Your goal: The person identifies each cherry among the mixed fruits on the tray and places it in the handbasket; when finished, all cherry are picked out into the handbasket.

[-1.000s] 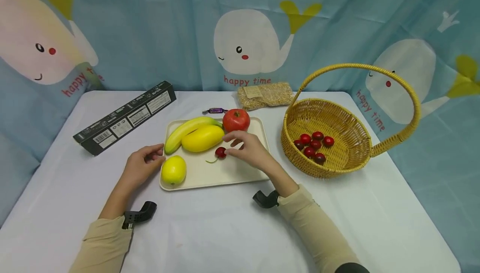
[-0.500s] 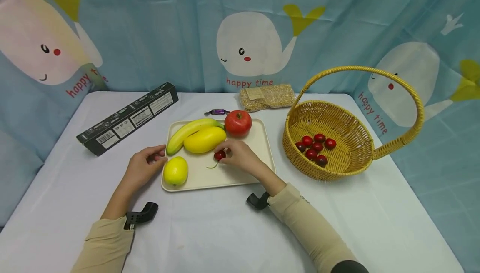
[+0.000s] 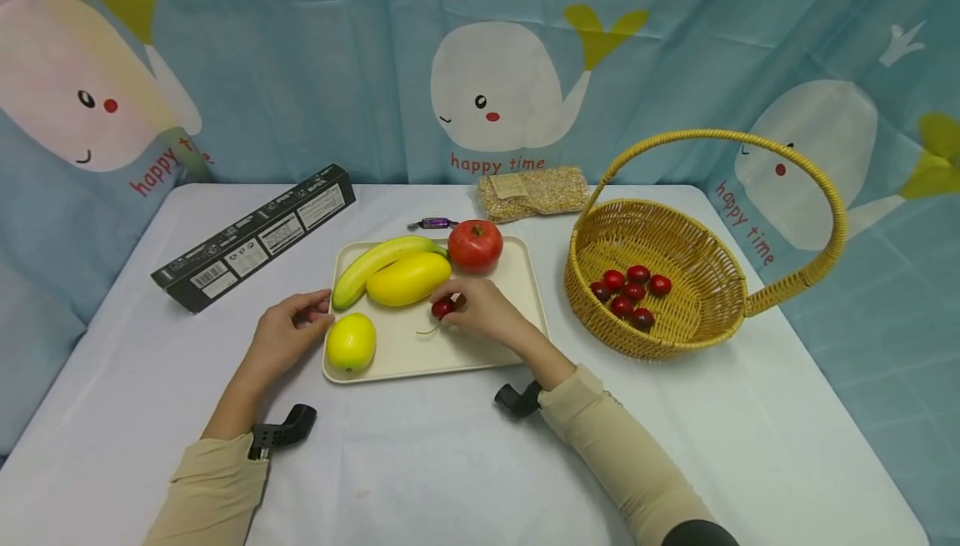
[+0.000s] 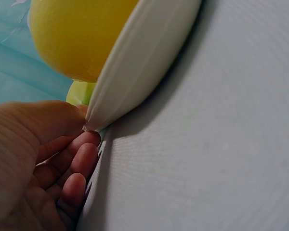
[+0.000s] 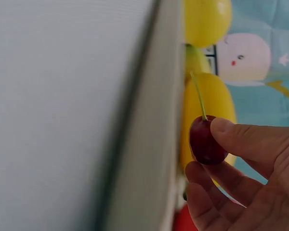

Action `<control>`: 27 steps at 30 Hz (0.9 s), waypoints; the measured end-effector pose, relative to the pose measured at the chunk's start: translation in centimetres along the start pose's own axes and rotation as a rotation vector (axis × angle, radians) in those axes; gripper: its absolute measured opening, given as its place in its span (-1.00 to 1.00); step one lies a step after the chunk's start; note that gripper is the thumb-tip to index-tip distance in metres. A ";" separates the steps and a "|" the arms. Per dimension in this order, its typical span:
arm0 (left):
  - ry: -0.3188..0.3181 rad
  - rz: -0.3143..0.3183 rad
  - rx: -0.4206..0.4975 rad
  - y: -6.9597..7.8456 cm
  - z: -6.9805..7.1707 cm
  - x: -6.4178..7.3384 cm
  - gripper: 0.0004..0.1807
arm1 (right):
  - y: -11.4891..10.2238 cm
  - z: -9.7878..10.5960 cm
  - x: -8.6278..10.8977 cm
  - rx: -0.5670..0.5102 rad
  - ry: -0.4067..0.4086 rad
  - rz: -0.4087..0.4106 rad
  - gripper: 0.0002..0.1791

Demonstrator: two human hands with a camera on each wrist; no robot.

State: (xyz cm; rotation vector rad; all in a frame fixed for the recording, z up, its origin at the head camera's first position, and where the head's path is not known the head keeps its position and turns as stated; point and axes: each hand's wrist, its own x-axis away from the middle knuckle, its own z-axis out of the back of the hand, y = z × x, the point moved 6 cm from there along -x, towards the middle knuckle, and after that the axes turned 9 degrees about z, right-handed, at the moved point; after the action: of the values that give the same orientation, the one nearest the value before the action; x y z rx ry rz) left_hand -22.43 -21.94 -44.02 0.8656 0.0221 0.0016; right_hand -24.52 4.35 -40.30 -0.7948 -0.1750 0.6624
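Note:
My right hand (image 3: 486,311) pinches a dark red cherry (image 5: 205,140) between thumb and fingers. Its thin green stem (image 5: 198,96) sticks out freely. The cherry is above the cream tray (image 3: 420,359), in front of a yellow mango (image 3: 408,279). At the tray's left edge, my left hand (image 3: 285,333) grips the rim, thumb on top and fingertips against the underside in the left wrist view. Close to that hand lies a lemon (image 3: 351,342). A banana (image 3: 378,262) and a red pomegranate-like fruit (image 3: 476,246) rest toward the tray's back.
To the right stands a golden woven basket (image 3: 693,258) with a tall handle, several cherries (image 3: 634,293) inside. A long black box (image 3: 255,237) lies at the back left. Behind the tray are a purple-wrapped candy (image 3: 433,223) and a bag of grains (image 3: 534,193).
The right hand has moved left and slightly down to the cherry and taken hold of it. The cherry has shifted slightly. The left hand stays at the tray's edge.

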 end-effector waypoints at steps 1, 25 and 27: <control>0.000 0.001 -0.002 0.0 0.0 0.0 -0.54 | -0.1 0.4 0.1 -0.011 0.010 0.006 -0.71; -0.008 0.014 -0.014 0.0 -0.2 -0.1 -0.54 | 6.3 16.9 11.5 -0.026 0.437 -0.297 -0.62; -0.007 0.012 -0.014 0.0 -0.2 -0.1 -0.54 | 7.4 17.7 12.3 -0.017 0.463 -0.336 -0.61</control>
State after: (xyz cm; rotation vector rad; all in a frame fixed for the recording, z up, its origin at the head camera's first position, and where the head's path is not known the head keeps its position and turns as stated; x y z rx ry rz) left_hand -22.50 -21.82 -44.13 0.8521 0.0109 0.0097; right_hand -25.28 26.33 -34.34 -0.8891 0.1080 0.1502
